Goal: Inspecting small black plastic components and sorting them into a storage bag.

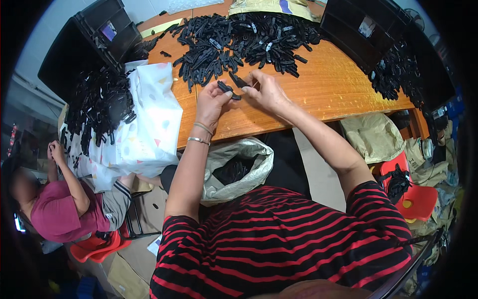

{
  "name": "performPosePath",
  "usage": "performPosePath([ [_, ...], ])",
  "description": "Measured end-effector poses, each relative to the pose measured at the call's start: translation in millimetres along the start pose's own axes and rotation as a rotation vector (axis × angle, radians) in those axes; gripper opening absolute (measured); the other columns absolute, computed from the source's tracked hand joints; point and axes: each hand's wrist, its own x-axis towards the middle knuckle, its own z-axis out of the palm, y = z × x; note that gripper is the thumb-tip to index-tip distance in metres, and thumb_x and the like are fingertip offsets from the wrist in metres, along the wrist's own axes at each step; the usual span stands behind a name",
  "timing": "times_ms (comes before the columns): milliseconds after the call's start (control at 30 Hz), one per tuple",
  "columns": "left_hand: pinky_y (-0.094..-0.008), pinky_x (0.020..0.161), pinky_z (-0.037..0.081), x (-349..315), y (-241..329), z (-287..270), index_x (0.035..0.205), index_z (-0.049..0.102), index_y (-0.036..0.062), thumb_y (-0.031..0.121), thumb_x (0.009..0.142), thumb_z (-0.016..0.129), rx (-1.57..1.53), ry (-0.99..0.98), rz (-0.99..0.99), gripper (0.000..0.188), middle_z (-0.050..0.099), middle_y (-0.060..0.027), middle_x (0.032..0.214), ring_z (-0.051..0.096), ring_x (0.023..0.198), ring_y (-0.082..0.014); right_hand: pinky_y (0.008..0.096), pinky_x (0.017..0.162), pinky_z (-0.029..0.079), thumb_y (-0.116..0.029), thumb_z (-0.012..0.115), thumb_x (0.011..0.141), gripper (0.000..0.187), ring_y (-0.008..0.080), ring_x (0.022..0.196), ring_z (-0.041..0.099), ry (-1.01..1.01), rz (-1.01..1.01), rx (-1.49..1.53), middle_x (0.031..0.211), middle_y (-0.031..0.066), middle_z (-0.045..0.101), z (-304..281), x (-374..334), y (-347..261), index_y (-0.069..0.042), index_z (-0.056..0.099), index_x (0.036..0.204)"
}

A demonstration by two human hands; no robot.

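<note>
Over the near part of the wooden table, my left hand (214, 102) is closed on a small, long black plastic piece (228, 91), held between thumb and fingers. Close beside it, my right hand (266, 92) pinches another slim black piece (237, 79), which points up and to the left. The two pieces are near each other; whether they touch I cannot tell. Just beyond my hands spreads a large heap of similar black pieces (209, 45), a few of them with pale or shiny parts.
Black crates (348, 30) tip toward the table, with black pieces by them. Below the table edge is an open pale sack (259, 149) with dark contents. On the left, a co-worker (59, 204) sits by a patterned white cloth (157, 109). A red stool (418, 199) stands right.
</note>
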Motion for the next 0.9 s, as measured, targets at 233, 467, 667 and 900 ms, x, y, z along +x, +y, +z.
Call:
performPosePath([
  [233, -0.0212, 0.07, 0.052, -6.2, 2.5, 1.4, 0.111, 0.054, -0.0007, -0.008, 0.079, 0.064, 0.072, -0.064, 0.18, 0.034, 0.062, -0.0052, 0.095, 0.062, 0.083, -0.0101, 0.0264, 0.062, 0.05, -0.007, 0.068, 0.082, 0.017, 0.0106, 0.068, 0.06, -0.023, -0.01, 0.144, 0.077, 0.0062, 0.063, 8.3, -9.2, -26.9, 0.001, 0.061, 0.095],
  [467, -0.0214, 0.079, 0.051, -9.5, 0.7, -5.0, 0.11, 0.054, -0.001, -0.01, 0.079, 0.063, 0.102, -0.11, 0.278, 0.033, 0.061, -0.0059, 0.101, 0.062, 0.091, -0.0106, 0.0291, 0.06, 0.05, -0.008, 0.073, 0.076, 0.019, 0.0156, 0.063, 0.061, 0.013, 0.102, 0.292, 0.073, 0.009, 0.064, 17.5, -5.4, -25.2, 0.001, 0.063, 0.09],
  [667, -0.0213, 0.078, 0.051, -18.2, 1.8, -1.5, 0.116, 0.053, -0.0016, -0.008, 0.083, 0.061, 0.084, -0.074, 0.278, 0.034, 0.061, -0.0046, 0.101, 0.06, 0.091, -0.0098, 0.03, 0.059, 0.05, -0.009, 0.077, 0.072, 0.022, 0.0162, 0.061, 0.061, 0.009, 0.044, 0.189, 0.073, 0.0089, 0.064, 19.2, -8.2, -26.0, 0.0, 0.063, 0.087],
  [900, -0.0199, 0.078, 0.049, -37.9, 5.9, 12.6, 0.123, 0.05, -0.0037, -0.003, 0.085, 0.063, 0.232, -0.037, 0.389, 0.04, 0.06, -0.0034, 0.1, 0.058, 0.091, -0.0075, 0.0275, 0.06, 0.051, -0.007, 0.075, 0.076, 0.021, 0.0119, 0.066, 0.06, 0.084, -0.186, 0.007, 0.077, 0.0059, 0.06, 18.7, -13.6, -32.2, 0.0, 0.061, 0.091],
])
